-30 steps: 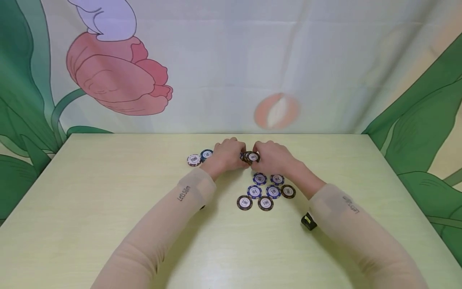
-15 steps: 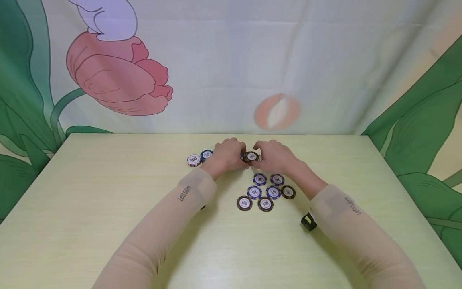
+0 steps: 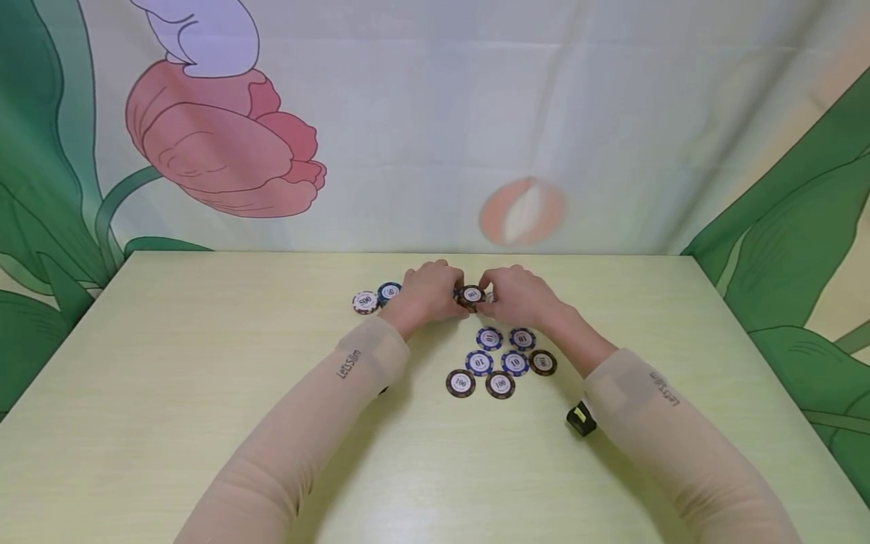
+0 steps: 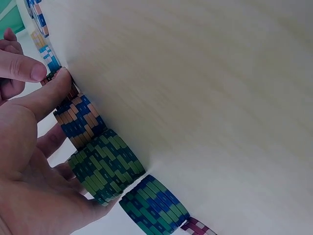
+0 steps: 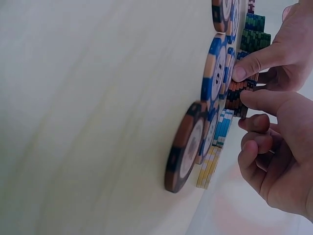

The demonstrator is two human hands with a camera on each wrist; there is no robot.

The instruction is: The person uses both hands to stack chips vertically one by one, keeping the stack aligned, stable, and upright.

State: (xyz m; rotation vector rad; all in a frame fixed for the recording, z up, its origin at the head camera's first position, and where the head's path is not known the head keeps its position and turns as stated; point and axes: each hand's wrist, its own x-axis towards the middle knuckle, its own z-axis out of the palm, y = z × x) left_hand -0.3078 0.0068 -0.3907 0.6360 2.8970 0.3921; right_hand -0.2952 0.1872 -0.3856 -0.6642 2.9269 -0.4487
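Observation:
A stack of black-and-brown poker chips (image 3: 472, 295), marked 100 on top, stands between the two hands near the table's back edge. My left hand (image 3: 430, 293) pinches it from the left, thumb at the front and a finger at the back. From the right, my right hand (image 3: 519, 295) holds the same stack, its thumb against the near side in the right wrist view. Left of it, in the left wrist view, stand a blue-and-orange stack (image 4: 80, 122) and a green stack (image 4: 107, 166) beside the left palm. The left hand hides these from the head view.
Loose chips lie nearer the body, among them a blue 10 chip (image 3: 479, 363) and a brown 100 chip (image 3: 461, 383). White (image 3: 365, 302) and teal (image 3: 390, 293) stacks stand left. Yellow (image 5: 209, 167) and light-blue (image 5: 223, 128) stacks stand right. A black object (image 3: 581, 418) sits by the right sleeve.
The right hand's fingers have loosened from the upper chips and come back round the stack. The top chips have shifted slightly left and now sit more in line. The left hand has stayed put.

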